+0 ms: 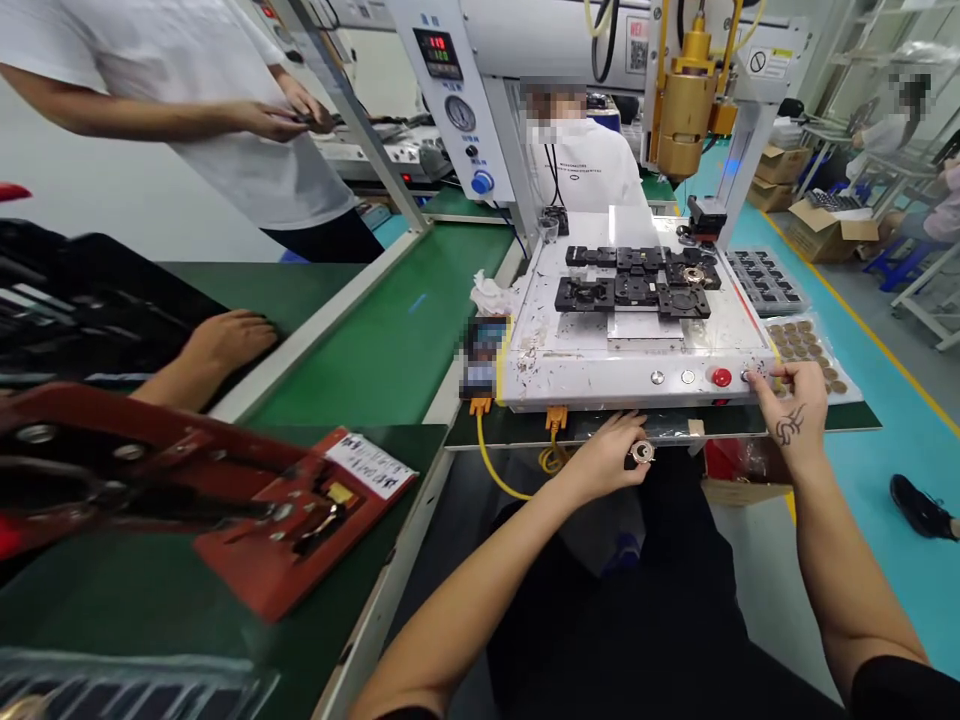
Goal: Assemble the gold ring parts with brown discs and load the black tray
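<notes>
My left hand [606, 462] is closed on a small round metal watch case [642, 453], held just below the front edge of the bench. At the right end of the white machine's front panel, my right hand [796, 405] has its thumb at a round push button [747, 377], with its other fingers curled. Left of that button is a red stop button [721, 377]. Black fixture blocks [637, 287] sit in two rows on the machine bed [555, 350]. One of them carries a round metal part [694, 274]. A gold-coloured cylindrical head [682, 115] hangs above.
Right of the machine lie a sheet of round brown parts [806, 345] and a clear tray [765, 280]. A red hand press [300, 530] stands left, beside a green conveyor belt [375, 320]. Another person's hand [232, 345] rests further left. Yellow cables [487, 465] hang below the bench.
</notes>
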